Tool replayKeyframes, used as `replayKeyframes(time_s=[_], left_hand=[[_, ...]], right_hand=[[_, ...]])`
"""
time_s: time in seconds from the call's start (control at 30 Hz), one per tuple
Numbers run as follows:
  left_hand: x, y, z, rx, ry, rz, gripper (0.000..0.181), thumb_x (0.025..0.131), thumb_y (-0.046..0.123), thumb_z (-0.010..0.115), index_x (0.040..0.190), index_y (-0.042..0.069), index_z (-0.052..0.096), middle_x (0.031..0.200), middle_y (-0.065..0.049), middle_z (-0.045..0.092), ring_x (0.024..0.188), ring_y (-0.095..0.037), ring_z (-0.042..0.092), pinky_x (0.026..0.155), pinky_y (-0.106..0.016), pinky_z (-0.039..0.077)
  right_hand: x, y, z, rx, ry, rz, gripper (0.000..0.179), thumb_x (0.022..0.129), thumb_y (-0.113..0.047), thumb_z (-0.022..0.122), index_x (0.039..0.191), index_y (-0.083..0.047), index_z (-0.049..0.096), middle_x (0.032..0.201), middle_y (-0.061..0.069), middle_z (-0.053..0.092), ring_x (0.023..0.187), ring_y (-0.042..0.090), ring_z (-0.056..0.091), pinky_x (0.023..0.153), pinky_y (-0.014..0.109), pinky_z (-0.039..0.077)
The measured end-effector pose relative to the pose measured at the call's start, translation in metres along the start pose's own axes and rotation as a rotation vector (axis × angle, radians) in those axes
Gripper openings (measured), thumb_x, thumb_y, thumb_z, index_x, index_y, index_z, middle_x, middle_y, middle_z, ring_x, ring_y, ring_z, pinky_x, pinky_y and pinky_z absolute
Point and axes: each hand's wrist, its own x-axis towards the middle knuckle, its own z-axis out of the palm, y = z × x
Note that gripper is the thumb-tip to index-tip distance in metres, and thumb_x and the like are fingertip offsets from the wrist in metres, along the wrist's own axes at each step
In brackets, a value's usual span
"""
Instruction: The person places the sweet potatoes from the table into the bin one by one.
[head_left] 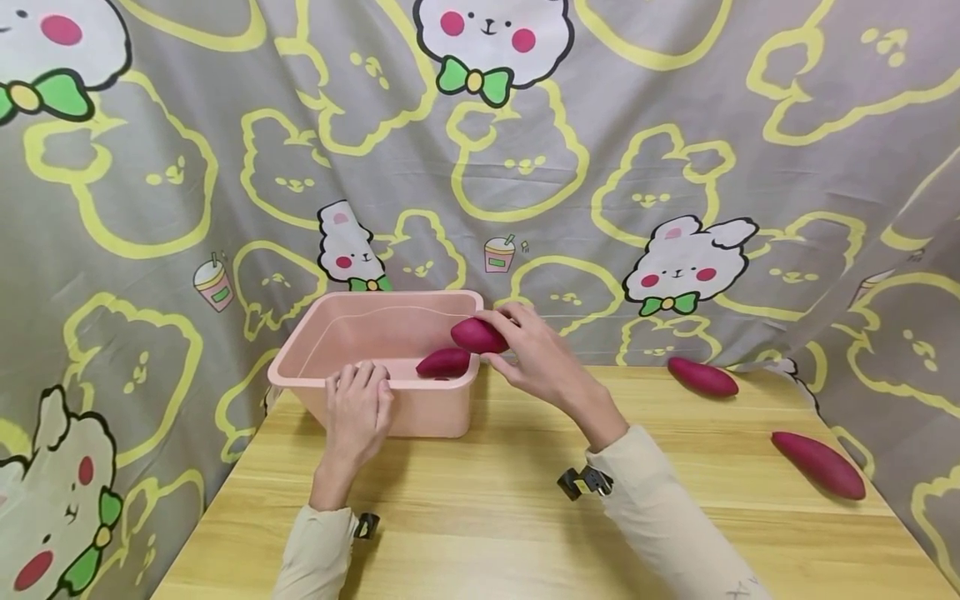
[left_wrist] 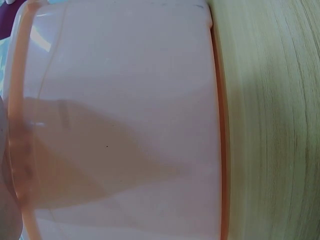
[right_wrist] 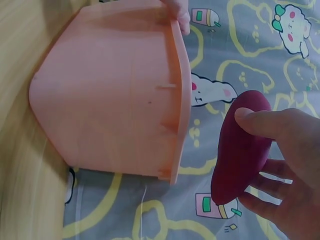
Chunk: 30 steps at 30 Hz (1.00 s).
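Note:
My right hand [head_left: 536, 354] grips a purple sweet potato [head_left: 477, 334] over the right rim of a pink plastic bin [head_left: 397, 410]. In the right wrist view the thumb lies on one side of that sweet potato [right_wrist: 242, 145] and the fingers on the other. A second sweet potato [head_left: 444, 363] lies inside the bin, near its right end. My left hand [head_left: 358, 412] holds the bin's near rim, fingers curled over it. Only the edge of this hand shows in the left wrist view, beside the bin's wall [left_wrist: 125, 100].
Two more sweet potatoes lie on the wooden table [head_left: 480, 517] to the right: one [head_left: 702, 377] near the back edge, another [head_left: 819, 465] near the right edge. A grey patterned curtain [head_left: 525, 183] hangs close behind the bin and along both sides.

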Motion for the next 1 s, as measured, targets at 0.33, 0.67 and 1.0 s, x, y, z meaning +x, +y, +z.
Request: replayKeyframes(time_s=[0.33, 0.67, 1.0], left_hand=[[0.001, 0.001, -0.001, 0.003, 0.002, 0.003, 0.033, 0.102, 0.025, 0.029, 0.091, 0.008, 0.055, 0.09, -0.012, 0.055, 0.089, -0.037, 0.05, 0.089, -0.056, 0.034], [0.001, 0.0, 0.0, 0.005, 0.003, 0.006, 0.032, 0.102, 0.025, 0.029, 0.091, 0.008, 0.055, 0.09, -0.012, 0.055, 0.089, -0.037, 0.05, 0.089, -0.056, 0.034], [0.001, 0.001, -0.001, 0.001, -0.013, -0.007, 0.035, 0.101, 0.025, 0.028, 0.092, 0.006, 0.056, 0.092, -0.013, 0.056, 0.09, -0.038, 0.05, 0.091, -0.057, 0.034]], right_hand=[[0.01, -0.01, 0.011, 0.012, -0.008, -0.04, 0.051, 0.091, -0.021, 0.078, 0.14, -0.016, 0.061, 0.127, 0.008, 0.057, 0.116, 0.024, 0.052, 0.091, 0.038, 0.051], [0.018, -0.017, 0.023, 0.005, -0.041, -0.064, 0.054, 0.092, -0.021, 0.077, 0.143, -0.018, 0.058, 0.132, 0.007, 0.055, 0.114, 0.023, 0.052, 0.093, 0.037, 0.05], [0.026, -0.024, 0.038, 0.019, -0.051, -0.085, 0.05, 0.091, -0.019, 0.078, 0.137, -0.011, 0.059, 0.129, 0.006, 0.058, 0.117, 0.021, 0.054, 0.099, 0.036, 0.049]])
